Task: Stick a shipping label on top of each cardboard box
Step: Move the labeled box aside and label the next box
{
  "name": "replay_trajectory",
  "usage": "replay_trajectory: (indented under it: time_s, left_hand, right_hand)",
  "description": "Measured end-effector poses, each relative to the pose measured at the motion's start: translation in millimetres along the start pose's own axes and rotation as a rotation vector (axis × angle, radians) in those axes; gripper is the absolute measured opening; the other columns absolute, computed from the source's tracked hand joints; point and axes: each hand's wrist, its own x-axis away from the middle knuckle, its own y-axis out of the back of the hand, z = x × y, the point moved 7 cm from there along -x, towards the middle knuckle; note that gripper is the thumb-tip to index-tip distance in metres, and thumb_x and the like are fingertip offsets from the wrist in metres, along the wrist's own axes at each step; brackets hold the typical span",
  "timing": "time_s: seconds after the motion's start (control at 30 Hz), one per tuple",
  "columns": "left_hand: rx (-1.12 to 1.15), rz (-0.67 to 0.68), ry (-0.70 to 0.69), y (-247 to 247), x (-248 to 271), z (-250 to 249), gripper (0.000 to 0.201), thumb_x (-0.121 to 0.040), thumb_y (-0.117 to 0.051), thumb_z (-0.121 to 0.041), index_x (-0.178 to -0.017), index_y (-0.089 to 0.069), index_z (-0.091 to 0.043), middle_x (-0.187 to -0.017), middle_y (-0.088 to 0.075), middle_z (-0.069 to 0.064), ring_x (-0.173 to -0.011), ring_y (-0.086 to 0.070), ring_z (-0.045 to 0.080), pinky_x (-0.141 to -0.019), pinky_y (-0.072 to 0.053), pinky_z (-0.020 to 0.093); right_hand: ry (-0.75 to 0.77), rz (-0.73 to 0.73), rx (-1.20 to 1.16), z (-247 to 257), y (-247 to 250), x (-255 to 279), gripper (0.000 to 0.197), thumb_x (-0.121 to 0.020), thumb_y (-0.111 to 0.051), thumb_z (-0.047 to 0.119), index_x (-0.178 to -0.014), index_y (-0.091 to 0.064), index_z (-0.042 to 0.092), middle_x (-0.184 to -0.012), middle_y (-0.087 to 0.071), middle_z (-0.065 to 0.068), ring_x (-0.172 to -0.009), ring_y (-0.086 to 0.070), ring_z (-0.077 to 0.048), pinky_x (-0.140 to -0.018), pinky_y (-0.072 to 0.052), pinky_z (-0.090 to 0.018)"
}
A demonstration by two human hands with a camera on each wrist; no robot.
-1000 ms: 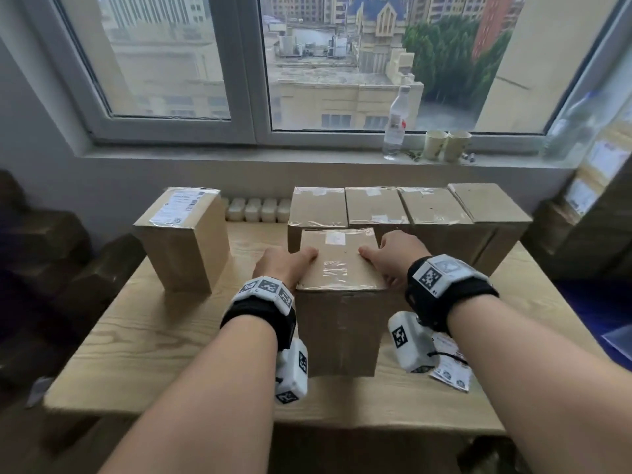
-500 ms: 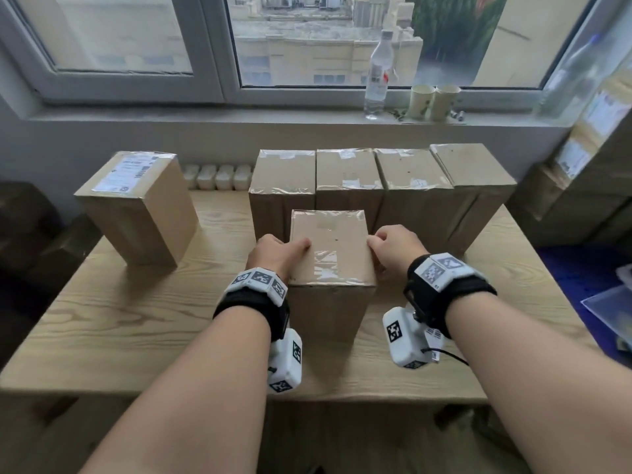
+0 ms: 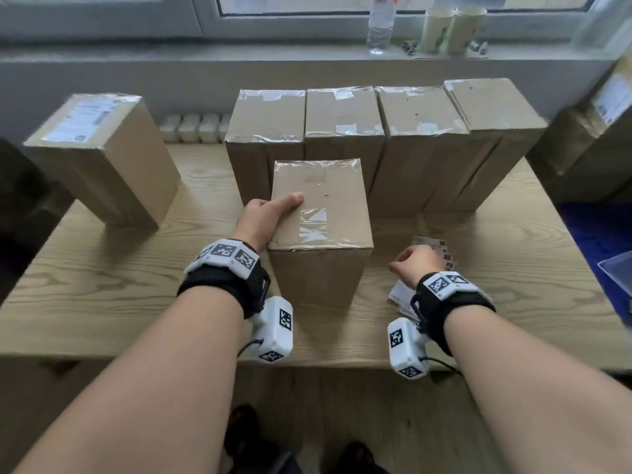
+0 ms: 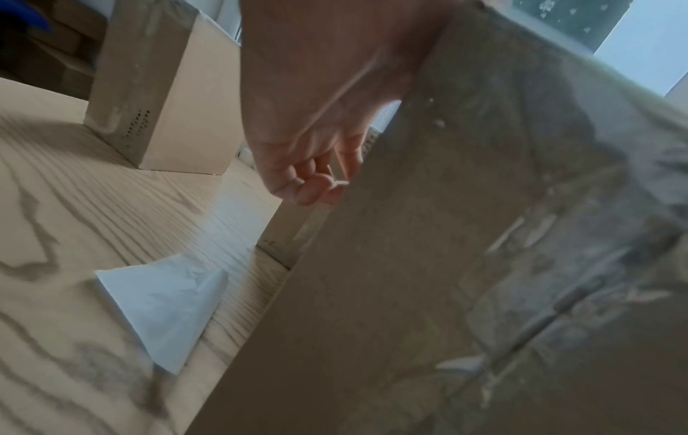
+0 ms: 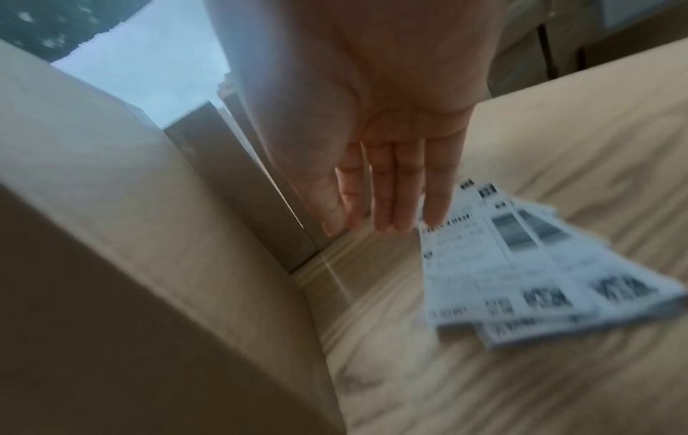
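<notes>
An unlabelled cardboard box (image 3: 328, 200) stands upright at the table's front middle, clear tape on its top. My left hand (image 3: 263, 217) holds its upper left edge, thumb lying on the top and fingers (image 4: 316, 188) curled against the side (image 4: 446, 265). My right hand (image 3: 415, 261) hovers low to the right of the box with fingers (image 5: 387, 212) straight, tips over the far end of a fanned stack of shipping labels (image 5: 521, 265) lying on the table. A box (image 3: 102, 148) at the left carries a label (image 3: 82, 119) on top.
A row of several unlabelled boxes (image 3: 342, 111) stands right behind the front box. A white paper scrap (image 4: 164, 306) lies on the table (image 3: 119, 285) left of it. More boxes (image 3: 588, 131) are stacked at the right. A bottle (image 3: 380, 22) and cups (image 3: 451, 29) sit on the sill.
My right hand has left the box's right edge and dropped to the labels on the table. My left hand stays on the box, which has been set down nearer the front.
</notes>
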Motion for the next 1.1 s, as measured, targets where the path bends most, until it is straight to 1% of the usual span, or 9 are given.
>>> replay_trajectory:
  time_s: [0.1,0.3,0.43,0.6,0.7,0.8,0.93,1.03,1.1]
  left_hand:
    - [0.038,0.009,0.009,1,-5,6,0.11,-0.025,-0.086,-0.067,-0.115,-0.066,-0.008,-0.102,-0.074,0.008,-0.091,-0.073,0.025,-0.092,-0.055,0.04]
    - [0.055,0.026,-0.002,2,6,0,0.099,-0.036,-0.084,-0.059,-0.117,-0.064,-0.007,-0.101,-0.075,0.007,-0.09,-0.073,0.023,-0.091,-0.056,0.039]
    - [0.05,0.042,-0.013,1,9,-2,0.086,-0.04,-0.082,-0.056,-0.11,-0.068,-0.007,-0.095,-0.076,0.006,-0.087,-0.074,0.023,-0.09,-0.056,0.038]
    - [0.046,0.048,-0.011,0,11,-2,0.077,-0.043,-0.082,-0.054,-0.104,-0.071,-0.008,-0.093,-0.077,0.007,-0.089,-0.073,0.025,-0.094,-0.054,0.04]
    - [0.034,0.037,-0.012,0,13,-3,0.078,-0.043,-0.082,-0.055,-0.104,-0.071,-0.008,-0.093,-0.077,0.006,-0.089,-0.073,0.024,-0.093,-0.055,0.04]
    - [0.018,0.022,-0.006,2,15,-4,0.081,-0.042,-0.082,-0.057,-0.106,-0.071,-0.008,-0.094,-0.076,0.006,-0.09,-0.073,0.024,-0.094,-0.054,0.04]
    - [-0.028,0.008,-0.01,2,19,-10,0.082,-0.045,-0.082,-0.059,-0.106,-0.07,-0.007,-0.096,-0.076,0.006,-0.089,-0.073,0.022,-0.09,-0.056,0.038]
    - [-0.088,0.003,0.004,2,24,-14,0.066,-0.067,-0.079,-0.054,-0.111,-0.065,-0.006,-0.1,-0.073,0.005,-0.085,-0.071,0.017,-0.074,-0.057,0.028]
    - [-0.135,-0.014,0.01,4,25,-16,0.066,-0.07,-0.076,-0.056,-0.113,-0.063,-0.007,-0.102,-0.072,0.006,-0.088,-0.07,0.018,-0.075,-0.057,0.029]
  right_hand:
    - [-0.049,0.032,0.041,-15,-25,-3,0.027,-0.08,-0.071,0.026,-0.104,-0.07,0.013,-0.111,-0.069,-0.01,-0.105,-0.063,-0.03,-0.082,-0.047,-0.028]
    - [-0.111,-0.043,0.101,-34,-49,-5,0.042,-0.077,-0.075,0.015,-0.117,-0.063,0.013,-0.13,-0.049,-0.017,-0.12,-0.048,-0.035,-0.098,-0.044,-0.036]
    - [-0.068,-0.097,0.191,-36,-56,-1,0.045,-0.075,-0.071,0.011,-0.117,-0.057,0.013,-0.129,-0.044,-0.015,-0.122,-0.04,-0.034,-0.094,-0.043,-0.042]
    - [-0.047,-0.109,0.201,-38,-53,-5,0.031,-0.08,-0.067,0.012,-0.111,-0.064,0.008,-0.123,-0.051,-0.015,-0.116,-0.05,-0.034,-0.092,-0.05,-0.042]
    - [-0.067,-0.084,0.175,-39,-49,-7,0.022,-0.084,-0.062,0.015,-0.103,-0.07,0.007,-0.112,-0.062,-0.015,-0.104,-0.06,-0.034,-0.083,-0.052,-0.034]
    - [-0.098,-0.055,0.144,-41,-43,-7,0.017,-0.088,-0.057,0.012,-0.098,-0.07,0.007,-0.103,-0.068,-0.016,-0.094,-0.064,-0.034,-0.072,-0.045,-0.03]
    - [-0.144,-0.105,0.155,-40,-27,-2,0.021,-0.092,-0.051,0.015,-0.107,-0.065,0.009,-0.111,-0.066,-0.016,-0.105,-0.062,-0.036,-0.082,-0.047,-0.036]
    - [-0.143,-0.151,0.174,-38,-11,-4,0.021,-0.093,-0.051,0.018,-0.106,-0.065,0.009,-0.11,-0.067,-0.016,-0.105,-0.062,-0.036,-0.083,-0.048,-0.036]
    - [-0.134,-0.159,0.146,-37,-3,-6,0.022,-0.092,-0.053,0.02,-0.104,-0.067,0.007,-0.107,-0.068,-0.017,-0.102,-0.063,-0.036,-0.082,-0.05,-0.037]
